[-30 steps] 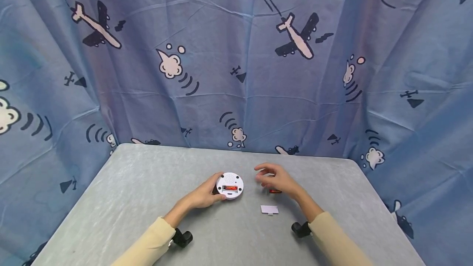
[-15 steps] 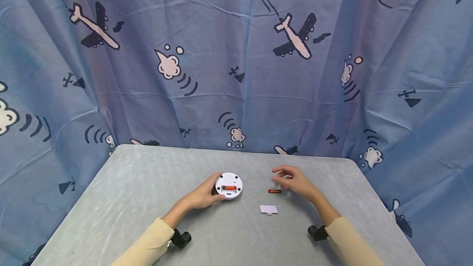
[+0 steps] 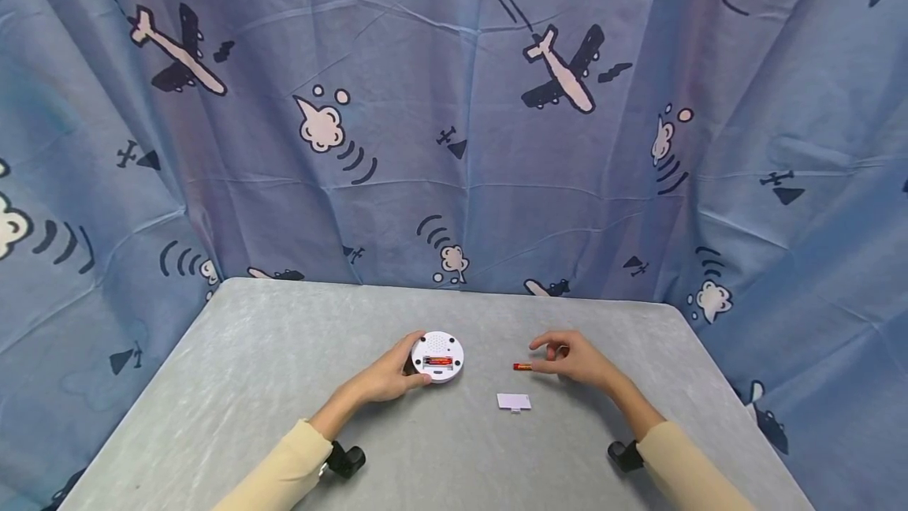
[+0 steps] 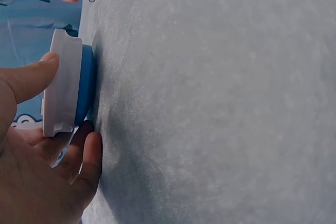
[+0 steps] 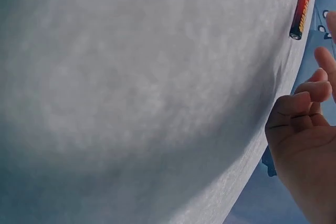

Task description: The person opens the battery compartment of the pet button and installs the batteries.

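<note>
A round white device with a blue lower part is gripped at its left edge by my left hand. Its face with small holes and the battery compartment points up, and a red battery lies in that compartment. The thumb presses on the white side while other fingers go under the device. My right hand hovers beside a loose red and black battery on the table. Thumb and index finger are apart there, the other fingers partly curled, and none grips the battery.
A small white rectangular cover with a tab lies on the grey table, nearer to me than the loose battery. A blue patterned curtain hangs behind the table's far edge.
My right hand has moved right, away from the device, then lowered close to the loose battery. The left hand has kept its hold on the device with little movement.
</note>
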### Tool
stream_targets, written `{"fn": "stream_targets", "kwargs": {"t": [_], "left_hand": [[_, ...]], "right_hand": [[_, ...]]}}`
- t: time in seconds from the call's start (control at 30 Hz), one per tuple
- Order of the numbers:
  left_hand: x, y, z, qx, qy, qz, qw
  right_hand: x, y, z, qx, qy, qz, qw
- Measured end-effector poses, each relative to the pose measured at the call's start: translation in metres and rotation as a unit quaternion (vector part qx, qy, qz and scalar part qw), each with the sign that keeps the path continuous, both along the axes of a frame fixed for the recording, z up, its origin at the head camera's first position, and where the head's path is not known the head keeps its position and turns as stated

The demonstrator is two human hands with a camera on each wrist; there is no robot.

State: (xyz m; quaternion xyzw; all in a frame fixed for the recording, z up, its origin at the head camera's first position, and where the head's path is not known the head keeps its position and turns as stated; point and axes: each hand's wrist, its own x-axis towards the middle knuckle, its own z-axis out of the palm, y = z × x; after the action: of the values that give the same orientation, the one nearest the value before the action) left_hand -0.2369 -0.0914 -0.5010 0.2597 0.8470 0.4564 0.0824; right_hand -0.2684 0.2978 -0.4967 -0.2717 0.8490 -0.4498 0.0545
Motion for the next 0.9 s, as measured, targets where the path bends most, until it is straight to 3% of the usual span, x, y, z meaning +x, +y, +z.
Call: {"fn": "stream_targets", "kwargs": {"t": [0.2,0.47,0.7,0.9], "left_hand": [[-0.0002,-0.0003,0.0005,-0.002,-0.001,0.002,1.0000],[0.0002,-0.0007,0.0006,0.002,0.002,-0.001,1.0000],[0.0006,-0.0002,0.0012,0.007,-0.001,0.000,1.0000],[0.0008,-0.0001,0.0024,0.007,-0.008,0.002,0.9999]], "right_hand": [[-0.0028,-0.0042,-0.0027,0.027,0.001,0.015,1.000],[-0.0058,-0.0071,-0.0035,0.087,-0.017,0.006,0.996],[-0.0050,-0.0074,-0.0034,0.088,-0.027,0.003,0.996],[-0.0014,-0.0085,-0.0029,0.091,-0.031,-0.025,0.995]]}}
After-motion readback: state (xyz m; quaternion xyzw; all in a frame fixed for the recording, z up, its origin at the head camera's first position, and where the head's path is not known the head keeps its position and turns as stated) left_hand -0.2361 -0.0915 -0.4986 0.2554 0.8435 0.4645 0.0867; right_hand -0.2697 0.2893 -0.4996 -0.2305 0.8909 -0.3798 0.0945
